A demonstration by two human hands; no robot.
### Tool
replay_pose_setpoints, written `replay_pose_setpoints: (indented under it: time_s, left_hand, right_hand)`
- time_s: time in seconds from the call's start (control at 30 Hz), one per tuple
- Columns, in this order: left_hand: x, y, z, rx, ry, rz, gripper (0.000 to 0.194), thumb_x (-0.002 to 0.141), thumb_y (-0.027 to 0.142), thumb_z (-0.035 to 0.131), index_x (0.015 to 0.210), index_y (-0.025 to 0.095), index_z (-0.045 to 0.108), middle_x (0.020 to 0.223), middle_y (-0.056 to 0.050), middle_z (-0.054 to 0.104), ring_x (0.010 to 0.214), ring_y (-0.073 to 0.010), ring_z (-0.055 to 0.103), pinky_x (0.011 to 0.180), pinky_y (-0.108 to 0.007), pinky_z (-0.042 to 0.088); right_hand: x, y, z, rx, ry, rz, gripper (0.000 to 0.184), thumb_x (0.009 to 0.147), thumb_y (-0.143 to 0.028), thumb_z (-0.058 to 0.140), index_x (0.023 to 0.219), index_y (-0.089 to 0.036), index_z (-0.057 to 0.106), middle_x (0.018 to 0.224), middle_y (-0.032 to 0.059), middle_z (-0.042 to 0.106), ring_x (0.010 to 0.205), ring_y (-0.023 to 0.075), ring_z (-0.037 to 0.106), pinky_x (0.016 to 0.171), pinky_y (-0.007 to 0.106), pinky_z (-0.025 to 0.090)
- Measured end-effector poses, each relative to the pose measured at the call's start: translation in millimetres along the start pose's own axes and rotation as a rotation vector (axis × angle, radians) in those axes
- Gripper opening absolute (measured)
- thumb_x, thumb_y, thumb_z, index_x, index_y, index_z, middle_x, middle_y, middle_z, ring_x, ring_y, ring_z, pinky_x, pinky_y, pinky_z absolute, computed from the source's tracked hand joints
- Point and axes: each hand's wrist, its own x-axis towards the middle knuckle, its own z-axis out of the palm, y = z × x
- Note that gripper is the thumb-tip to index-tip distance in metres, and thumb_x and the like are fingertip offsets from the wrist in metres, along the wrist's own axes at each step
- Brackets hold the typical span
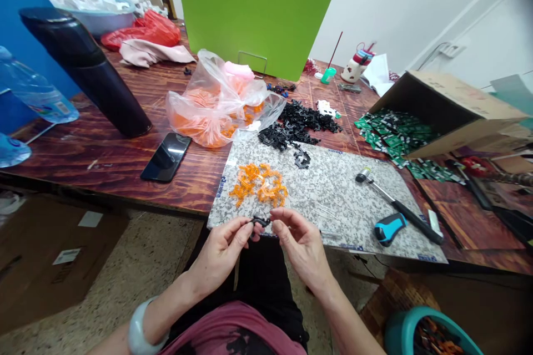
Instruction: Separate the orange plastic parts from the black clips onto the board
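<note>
My left hand (227, 249) pinches a small, curved black plastic part (261, 222) between thumb and forefinger, just off the front edge of the speckled board (303, 177). Thumb and fingers of my right hand (303, 244) close around the part's right end; the exact contact there is too small to make out. Just beyond my hands, a cluster of orange plastic parts (270, 191) lies on the board. Farther back is a heap of black plastic parts (306, 122), with a few (302, 156) lying loose on the board.
Right on the board lie a small mallet (391, 199) and a blue-black handled tool (390, 228). Behind are a plastic bag of orange parts (204, 111) and a cardboard box (458, 105) spilling green-and-white pieces (400, 130). A phone (165, 158) and dark flask (91, 72) stand left; a teal bucket (395, 333) sits below right.
</note>
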Motion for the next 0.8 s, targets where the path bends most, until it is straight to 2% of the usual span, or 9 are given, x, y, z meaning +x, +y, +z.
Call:
replay_pose_setpoints:
  time_s: [0.1,0.27,0.37,0.43,0.57,0.63,0.7,0.8]
  left_hand:
    - [-3.0,1.9,-2.5,0.081,-0.108,0.036,0.025,0.094,0.028,0.04,0.081,0.017,0.059,0.074,-0.001,0.06,0.069,-0.0131,0.056,0.066,-0.022,0.045]
    - [-8.2,1.0,-0.3,0.132,-0.045,0.078,0.023,0.094,0.028,0.041,0.076,0.018,0.052,0.069,0.002,0.05,0.064,-0.0122,0.049,0.06,-0.021,0.041]
    - [-12.8,3.0,1.3,0.16,-0.03,0.163,0.025,0.094,0.023,0.041,0.071,0.019,0.051,0.066,0.002,0.048,0.061,-0.0115,0.047,0.057,-0.02,0.039]
    - [-17.6,7.2,2.0,0.175,-0.039,0.242,0.025,0.093,0.018,0.041,0.071,0.019,0.051,0.065,0.002,0.049,0.06,-0.011,0.047,0.057,-0.02,0.038]
    - [-25.2,15.2,3.5,0.169,-0.085,0.374,0.022,0.091,0.012,0.042,0.074,0.02,0.053,0.065,0.002,0.05,0.06,-0.0112,0.048,0.057,-0.02,0.038]
    - [-23.5,13.9,4.4,0.169,-0.06,0.34,0.024,0.092,0.014,0.042,0.071,0.019,0.052,0.064,0.002,0.048,0.059,-0.011,0.048,0.057,-0.021,0.037]
    - [-18.0,8.4,5.4,0.16,-0.026,0.228,0.028,0.093,0.018,0.042,0.067,0.019,0.05,0.062,0.003,0.046,0.057,-0.0108,0.047,0.056,-0.021,0.036]
    - [-7.3,-3.9,6.4,0.095,-0.009,0.019,0.029,0.094,0.027,0.042,0.068,0.018,0.051,0.062,0.003,0.045,0.058,-0.0114,0.045,0.056,-0.021,0.036]
  right_hand:
    - [3.3,-6.9,-1.1,-0.11,-0.106,-0.106,0.02,0.085,-0.034,0.058,0.093,-0.019,0.068,0.085,0.0046,0.065,0.073,0.014,0.059,0.064,0.024,0.048]
    - [-2.6,-7.5,7.6,-0.024,-0.126,-0.046,0.017,0.084,-0.034,0.06,0.085,-0.018,0.067,0.077,0.0025,0.063,0.069,0.0134,0.057,0.064,0.024,0.046]
    - [-10.9,-14.5,7.0,-0.019,-0.139,-0.048,0.016,0.085,-0.033,0.06,0.084,-0.018,0.065,0.077,0.0018,0.061,0.068,0.0129,0.055,0.061,0.023,0.044]
    - [-17.0,-23.2,4.7,-0.061,-0.138,-0.108,0.013,0.086,-0.029,0.057,0.082,-0.019,0.063,0.075,0.0014,0.059,0.068,0.0127,0.054,0.061,0.023,0.043]
    - [-23.7,-33.7,3.4,-0.119,-0.093,-0.356,0.013,0.086,-0.02,0.053,0.075,-0.018,0.058,0.07,0.0008,0.055,0.067,0.0125,0.051,0.062,0.025,0.04]
    - [-21.9,-29.5,5.9,-0.133,-0.067,-0.387,0.014,0.087,-0.02,0.052,0.073,-0.018,0.057,0.069,0.0008,0.055,0.066,0.0125,0.051,0.062,0.025,0.04]
    - [-16.2,-20.3,8.6,-0.148,-0.057,-0.301,0.018,0.088,-0.023,0.052,0.072,-0.017,0.058,0.067,0.0008,0.056,0.064,0.0122,0.051,0.061,0.025,0.04]
    - [0.3,-5.1,6.7,-0.165,-0.123,-0.174,0.02,0.087,-0.03,0.054,0.076,-0.017,0.063,0.069,0.0013,0.062,0.062,0.012,0.054,0.058,0.023,0.042]
